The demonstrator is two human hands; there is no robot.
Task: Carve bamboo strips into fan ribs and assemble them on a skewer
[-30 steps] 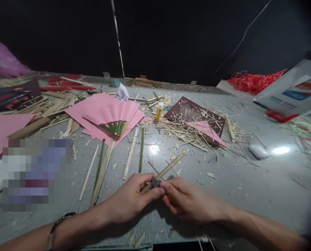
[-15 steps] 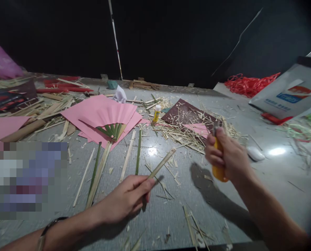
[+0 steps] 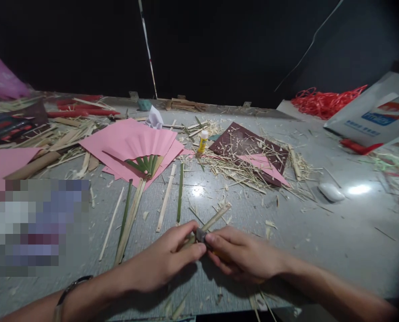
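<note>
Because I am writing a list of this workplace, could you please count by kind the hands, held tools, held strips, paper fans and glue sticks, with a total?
Hands: 2, left hand and right hand
Held tool: 1
Held strip: 1
Pink paper fan: 1
Glue stick: 1
Total: 6

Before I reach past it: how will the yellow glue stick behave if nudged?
The yellow glue stick would probably tip easily, standing tall and narrow. Once down, being round, it might roll, though the shavings beside it could check that.

Beyond the left hand [image 3: 164, 257], the fan [image 3: 152, 144] lies on paper [image 3: 110, 133], left of the glue stick [image 3: 202, 142].
</note>
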